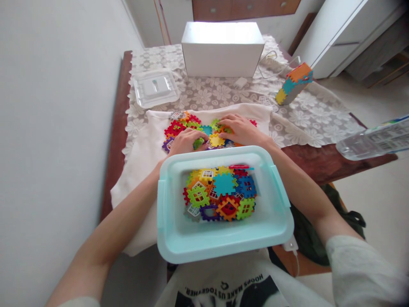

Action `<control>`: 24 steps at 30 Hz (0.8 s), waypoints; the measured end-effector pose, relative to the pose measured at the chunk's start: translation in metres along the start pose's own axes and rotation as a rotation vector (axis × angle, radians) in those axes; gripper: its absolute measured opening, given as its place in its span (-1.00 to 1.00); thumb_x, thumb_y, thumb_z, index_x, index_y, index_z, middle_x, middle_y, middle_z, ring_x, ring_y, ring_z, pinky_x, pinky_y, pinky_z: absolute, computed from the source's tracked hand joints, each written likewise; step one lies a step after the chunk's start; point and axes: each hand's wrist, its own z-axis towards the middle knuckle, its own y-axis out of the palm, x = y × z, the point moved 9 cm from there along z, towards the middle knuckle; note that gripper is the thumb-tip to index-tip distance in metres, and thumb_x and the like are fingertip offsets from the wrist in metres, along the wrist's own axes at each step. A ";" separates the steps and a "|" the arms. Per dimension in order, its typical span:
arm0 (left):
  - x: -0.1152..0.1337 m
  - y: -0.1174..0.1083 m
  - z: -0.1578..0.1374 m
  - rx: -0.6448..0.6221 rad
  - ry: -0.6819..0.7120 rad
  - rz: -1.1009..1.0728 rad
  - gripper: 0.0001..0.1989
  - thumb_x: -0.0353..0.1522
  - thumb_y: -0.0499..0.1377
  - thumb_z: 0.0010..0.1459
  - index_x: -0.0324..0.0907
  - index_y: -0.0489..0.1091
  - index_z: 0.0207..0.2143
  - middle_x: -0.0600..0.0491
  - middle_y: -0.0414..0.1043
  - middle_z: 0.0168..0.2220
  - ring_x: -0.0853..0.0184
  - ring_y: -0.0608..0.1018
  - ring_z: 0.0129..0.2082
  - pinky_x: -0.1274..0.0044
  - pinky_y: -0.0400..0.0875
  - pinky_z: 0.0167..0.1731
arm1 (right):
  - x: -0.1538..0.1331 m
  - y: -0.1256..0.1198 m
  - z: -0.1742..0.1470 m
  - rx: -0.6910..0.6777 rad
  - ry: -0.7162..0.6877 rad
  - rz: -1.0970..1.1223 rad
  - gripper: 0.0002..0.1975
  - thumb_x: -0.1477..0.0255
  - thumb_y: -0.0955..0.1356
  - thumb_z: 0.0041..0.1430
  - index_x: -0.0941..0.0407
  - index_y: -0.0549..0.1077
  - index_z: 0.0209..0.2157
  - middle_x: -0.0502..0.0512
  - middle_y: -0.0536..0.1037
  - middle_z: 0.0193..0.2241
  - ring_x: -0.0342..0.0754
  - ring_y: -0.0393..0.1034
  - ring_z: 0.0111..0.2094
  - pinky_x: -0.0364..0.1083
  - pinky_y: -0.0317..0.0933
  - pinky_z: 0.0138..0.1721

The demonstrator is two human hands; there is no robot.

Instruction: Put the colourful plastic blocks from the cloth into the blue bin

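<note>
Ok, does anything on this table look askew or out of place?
The lace tablecloth looks askew: brown table wood shows along the left side and near-right corner. The clear bottle also seems close to the edge.

Pale T-shirt, short sleeves; dark print, lettering "HOOPS MAKE US TOGETHER".

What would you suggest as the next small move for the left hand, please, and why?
Perhaps lift the green plastic piece clear of the multicoloured plastic pile, since the left hand seems to be pinching it, while the right hand is at the pile's other side.
</note>
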 end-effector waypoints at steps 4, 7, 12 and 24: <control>-0.003 0.003 0.001 -0.023 -0.003 -0.003 -0.82 -0.29 0.38 0.43 -0.12 0.66 0.03 0.00 0.78 0.06 0.15 0.63 0.07 0.27 0.51 0.25 | 0.003 -0.006 0.002 0.025 -0.037 0.048 -0.73 0.35 0.50 0.42 0.11 0.72 0.07 0.32 0.71 0.10 0.38 0.56 0.21 0.38 0.40 0.35; -0.005 0.003 0.001 -0.001 0.011 0.017 -0.77 -0.26 0.38 0.45 -0.14 0.65 0.07 -0.04 0.76 0.12 0.12 0.62 0.15 0.24 0.49 0.30 | 0.005 -0.014 0.003 0.107 -0.051 0.134 -0.79 0.45 0.51 0.33 0.05 0.72 -0.01 0.25 0.72 0.04 0.32 0.56 0.19 0.34 0.41 0.34; -0.004 0.002 0.002 0.001 -0.002 0.040 -0.72 -0.25 0.38 0.45 -0.16 0.65 0.12 -0.08 0.75 0.16 0.06 0.61 0.21 0.17 0.47 0.36 | 0.007 -0.023 0.004 0.234 -0.081 0.349 -0.64 0.53 0.48 0.27 0.01 0.68 0.07 0.20 0.66 0.15 0.12 0.61 0.01 0.17 0.54 0.18; 0.000 0.002 0.001 0.010 0.009 0.051 -0.76 -0.25 0.32 0.47 -0.12 0.66 0.08 -0.09 0.76 0.13 0.07 0.64 0.19 0.18 0.50 0.34 | 0.011 -0.022 0.003 0.264 -0.006 0.350 -0.55 0.58 0.39 0.23 0.04 0.64 0.12 0.15 0.78 0.03 0.12 0.67 0.02 0.14 0.51 0.19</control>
